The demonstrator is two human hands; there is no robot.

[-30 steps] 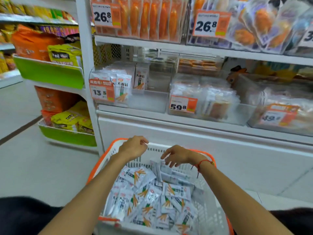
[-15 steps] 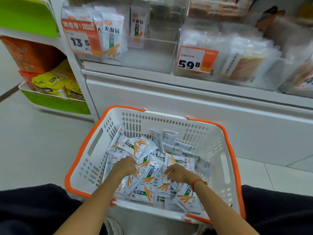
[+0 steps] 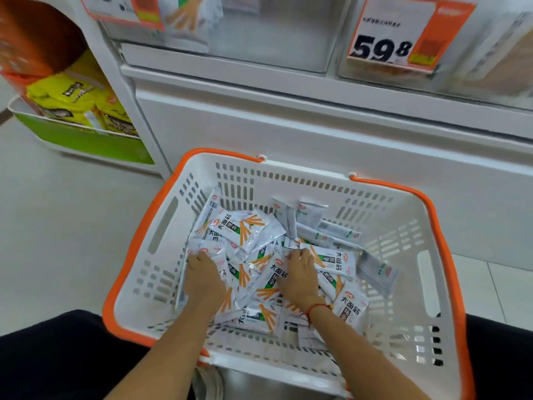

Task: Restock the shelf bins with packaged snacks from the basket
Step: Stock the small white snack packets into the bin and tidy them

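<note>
A white basket [image 3: 317,180] with an orange rim sits in front of me on the floor, below the shelf. It holds several white snack packets [image 3: 245,226] printed with orange sticks. Both my hands are down in the pile. My left hand [image 3: 202,280] digs into the packets at the left, its fingers curled around them. My right hand [image 3: 300,277], with a red string at the wrist, curls its fingers over packets in the middle. At the top edge, a clear shelf bin [image 3: 274,33] holds a few matching packets [image 3: 187,21] at its left side.
A second clear bin with a 59.8 price tag [image 3: 395,33] stands to the right on the same shelf. A white shelf base [image 3: 288,116] rises behind the basket. At left, a green tray [image 3: 80,142] holds yellow bags [image 3: 72,96]. Pale floor [image 3: 57,226] lies left of the basket.
Both hands have dropped from the basket's far rim into the pile of packets and have closed on them. My view has tilted down and closer to the basket.
</note>
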